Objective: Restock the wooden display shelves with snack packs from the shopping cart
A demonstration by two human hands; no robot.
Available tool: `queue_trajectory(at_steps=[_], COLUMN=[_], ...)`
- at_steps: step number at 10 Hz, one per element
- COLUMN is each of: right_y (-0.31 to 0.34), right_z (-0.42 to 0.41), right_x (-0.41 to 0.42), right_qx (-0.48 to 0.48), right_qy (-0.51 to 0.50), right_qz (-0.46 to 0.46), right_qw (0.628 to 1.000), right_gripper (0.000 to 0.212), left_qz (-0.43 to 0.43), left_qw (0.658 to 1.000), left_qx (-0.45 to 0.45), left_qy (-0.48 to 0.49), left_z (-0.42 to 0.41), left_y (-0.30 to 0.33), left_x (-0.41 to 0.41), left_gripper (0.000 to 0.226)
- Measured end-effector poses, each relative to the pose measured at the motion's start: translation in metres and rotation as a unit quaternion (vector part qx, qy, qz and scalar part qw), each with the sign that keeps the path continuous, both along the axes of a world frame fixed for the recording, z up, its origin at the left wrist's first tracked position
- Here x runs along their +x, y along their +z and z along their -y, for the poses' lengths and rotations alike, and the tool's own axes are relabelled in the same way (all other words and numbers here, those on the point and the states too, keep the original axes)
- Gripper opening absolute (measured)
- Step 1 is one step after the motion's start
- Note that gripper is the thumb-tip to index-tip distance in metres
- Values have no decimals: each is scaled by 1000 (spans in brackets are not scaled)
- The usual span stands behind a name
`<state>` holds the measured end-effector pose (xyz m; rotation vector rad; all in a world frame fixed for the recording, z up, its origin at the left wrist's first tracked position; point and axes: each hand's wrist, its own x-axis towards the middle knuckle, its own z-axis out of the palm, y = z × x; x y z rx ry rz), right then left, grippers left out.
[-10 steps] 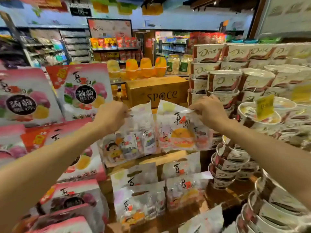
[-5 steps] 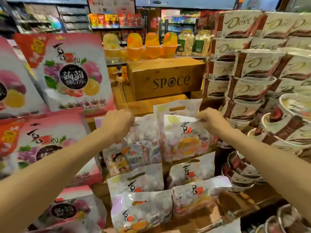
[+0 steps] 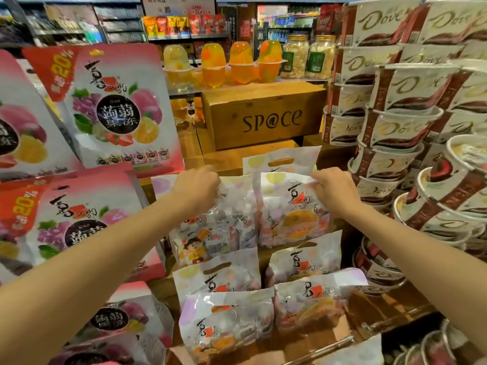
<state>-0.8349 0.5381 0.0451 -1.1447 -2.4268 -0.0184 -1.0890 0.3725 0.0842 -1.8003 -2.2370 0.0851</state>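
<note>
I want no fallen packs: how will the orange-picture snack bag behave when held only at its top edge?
The orange-picture snack bag, pinched by the right hand, probably hangs floppy: thin film. Loose pieces inside likely bulge its bottom. It may slump unless leaned on the bag behind.

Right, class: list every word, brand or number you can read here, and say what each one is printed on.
"SP@CE": wooden crate.
"Dove": stacked tubs on the right.
"20%": red corner of the pink snack box.
Chinese lettering on the box and the snack packs: left untranscribed.
Far shelf signs: too blurred.
</note>
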Motion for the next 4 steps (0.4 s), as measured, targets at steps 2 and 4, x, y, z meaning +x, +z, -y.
queue_trajectory(at_steps=[2,4], right_y=[3,35], right_z=[21,53], right_x=[5,21], right_qx=[63,59], right_qy=[-29,-12], right_qz=[80,49], right_qw=[994,997], right_gripper=[30,58], left_qz=[23,62], left_qw=[1000,997], left_qx=[13,45], left_qy=[14,30], left_z=[16,39], left_y=[4,21], left_x=[9,25], left_gripper=[8,38])
